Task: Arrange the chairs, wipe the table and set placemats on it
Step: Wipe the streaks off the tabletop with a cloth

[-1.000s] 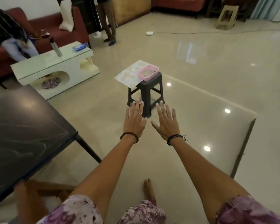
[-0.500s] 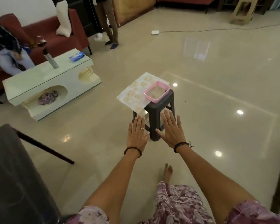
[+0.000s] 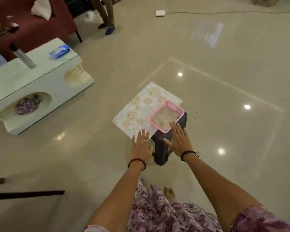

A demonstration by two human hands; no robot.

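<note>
A: Hand status?

B: Both stretched forward, palms down, fingers straight and slightly spread, gripping nothing. Left hand [image 3: 141,144] with a ring and a dark bead wristband, fingertips over the near corner of the placemat; contact or just above, can't tell. Right hand [image 3: 179,139] with a dark cord wristband, fingertips at the near rim of the basket; touching or not, can't tell.

A: Task items, where?

B: Rectangular pale placemat with gold round floral motifs [image 3: 141,108] lying flat on the small dark plastic stool [image 3: 161,148], overhanging it to the left and far side. Square pink plastic basket [image 3: 167,116] sitting on the right part of the placemat, over the stool top, with a beige crumpled cloth [image 3: 164,118] inside. Stool standing on the glossy beige tiled floor [image 3: 224,64], centre of scene.

A: Anything else around?

B: Far left: low white coffee table with oval cut-outs [image 3: 40,81], carrying a grey metal bottle [image 3: 23,56] and a blue packet [image 3: 59,51]. Behind it a maroon sofa [image 3: 40,25] with a white cushion [image 3: 41,9]. Far centre: legs of a standing person in blue socks [image 3: 107,17]. White small box with a cable on the floor [image 3: 160,13], far side. Near left edge: dark thin bar [image 3: 32,194], part of some furniture, can't tell which. Near bottom: purple floral garment [image 3: 157,215] and one bare foot [image 3: 169,193].
</note>
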